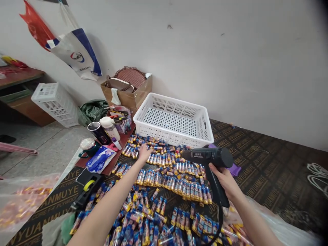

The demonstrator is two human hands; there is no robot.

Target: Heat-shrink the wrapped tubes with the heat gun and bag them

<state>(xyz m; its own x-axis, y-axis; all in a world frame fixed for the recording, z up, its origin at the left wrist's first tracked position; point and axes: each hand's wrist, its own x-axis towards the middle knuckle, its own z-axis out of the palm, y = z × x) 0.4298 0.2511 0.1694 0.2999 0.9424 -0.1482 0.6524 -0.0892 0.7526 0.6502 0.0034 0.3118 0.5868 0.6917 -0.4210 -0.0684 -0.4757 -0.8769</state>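
My right hand is wrapped round the handle of a black heat gun, whose nozzle points left over the table. Reaching forward, my left hand is among small blue-and-yellow tubes near the basket's front edge; its fingers are small and partly blurred, so what they hold, if anything, is unclear. Many tubes stand in rows across the middle, and others lie loose in the foreground. The gun's black cord hangs down over the tubes at the right.
A white plastic basket sits behind the tubes. Left are a tape dispenser, a wipes pack, a lidded mug, bottles and a cardboard box. Plastic bags of tubes flank the table.
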